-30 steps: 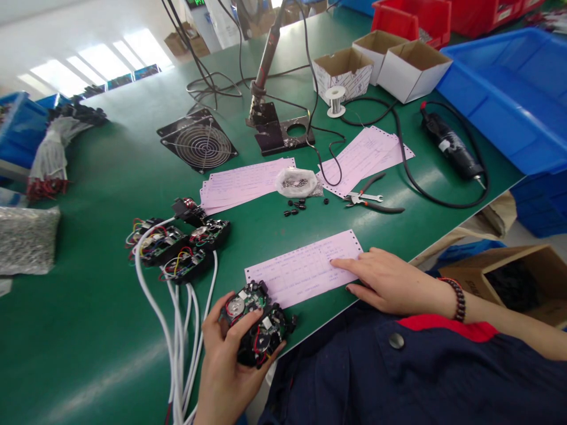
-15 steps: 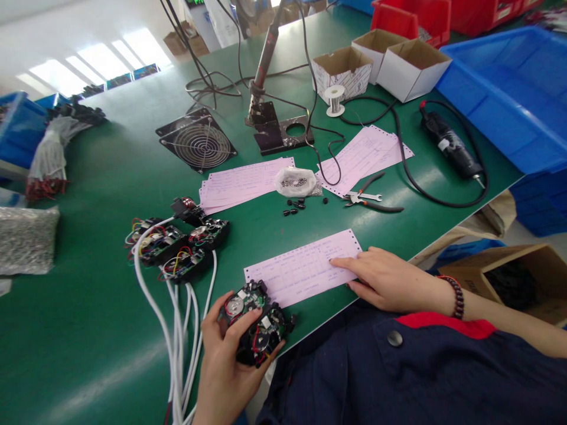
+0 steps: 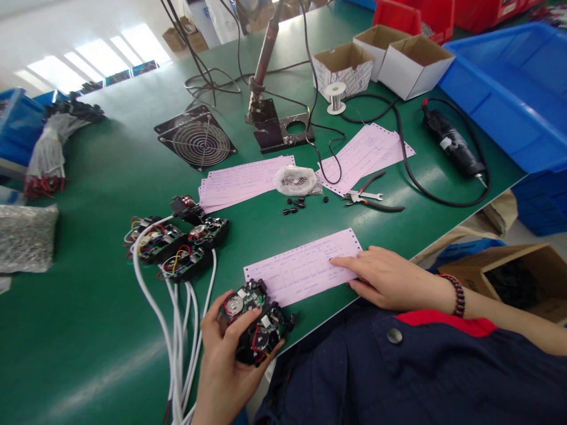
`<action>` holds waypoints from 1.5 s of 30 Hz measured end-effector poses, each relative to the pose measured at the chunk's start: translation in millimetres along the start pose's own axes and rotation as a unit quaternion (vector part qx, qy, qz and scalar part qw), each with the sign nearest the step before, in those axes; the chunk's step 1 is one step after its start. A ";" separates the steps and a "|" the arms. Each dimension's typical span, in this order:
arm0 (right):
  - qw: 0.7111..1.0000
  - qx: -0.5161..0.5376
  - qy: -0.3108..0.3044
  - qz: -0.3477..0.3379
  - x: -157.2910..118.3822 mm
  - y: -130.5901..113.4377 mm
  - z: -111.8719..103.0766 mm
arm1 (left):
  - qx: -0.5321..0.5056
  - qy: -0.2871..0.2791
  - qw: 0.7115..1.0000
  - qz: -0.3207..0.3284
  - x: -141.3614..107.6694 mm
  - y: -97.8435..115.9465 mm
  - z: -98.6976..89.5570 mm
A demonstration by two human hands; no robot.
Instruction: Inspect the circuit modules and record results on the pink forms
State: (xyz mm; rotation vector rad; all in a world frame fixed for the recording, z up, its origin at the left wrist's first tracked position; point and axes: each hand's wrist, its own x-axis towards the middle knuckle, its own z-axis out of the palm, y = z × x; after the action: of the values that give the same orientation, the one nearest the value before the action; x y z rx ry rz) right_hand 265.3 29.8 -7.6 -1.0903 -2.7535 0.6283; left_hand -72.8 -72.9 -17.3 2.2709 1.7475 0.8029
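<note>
Left hand (image 3: pixel 230 360), fingers curled, grips two open circuit-board assemblies (image 3: pixel 261 324) over the bench edge — likely fragile, best held by their black rims. Right hand's (image 3: pixel 394 277) index extends onto a pink printed slip (image 3: pixel 305 265).

From my left hand (image 3: pixel 230 348), gripping the circuit assemblies (image 3: pixel 259 324), I see the paper slip (image 3: pixel 305 265) ahead and right, the wired modules (image 3: pixel 177 242) ahead and left, all on the table (image 3: pixel 110 330). Farther out, the bag (image 3: pixel 296 180) sits between paper stacks (image 3: pixel 245 180), left of the pliers (image 3: pixel 376 205).
</note>
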 end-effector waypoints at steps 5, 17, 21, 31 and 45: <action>1.000 0.001 -0.007 0.004 -0.2 0.3 -0.9 | -0.003 -0.003 1.000 -0.004 -1.4 -0.4 -0.4; 0.999 0.029 0.004 -0.014 -3.0 -0.5 -2.1 | 0.004 -0.006 1.000 0.006 -0.4 -0.5 -1.4; 0.999 0.046 0.010 -0.012 -5.3 1.2 -0.6 | -0.002 -0.004 1.000 0.006 0.9 0.2 -0.7; 0.998 0.009 0.053 -0.035 -11.4 8.6 9.5 | -0.079 -0.067 0.992 -0.072 6.2 17.4 -10.9; 0.991 -0.039 0.062 0.112 33.4 36.7 -11.7 | -0.139 0.028 0.980 -0.142 0.5 15.3 -2.4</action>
State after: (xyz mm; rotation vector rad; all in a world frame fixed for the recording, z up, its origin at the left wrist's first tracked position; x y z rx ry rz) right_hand 266.8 80.4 -13.8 -1.4194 -2.5900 0.4626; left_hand -61.0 -77.5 -8.5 1.7878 1.7984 0.9856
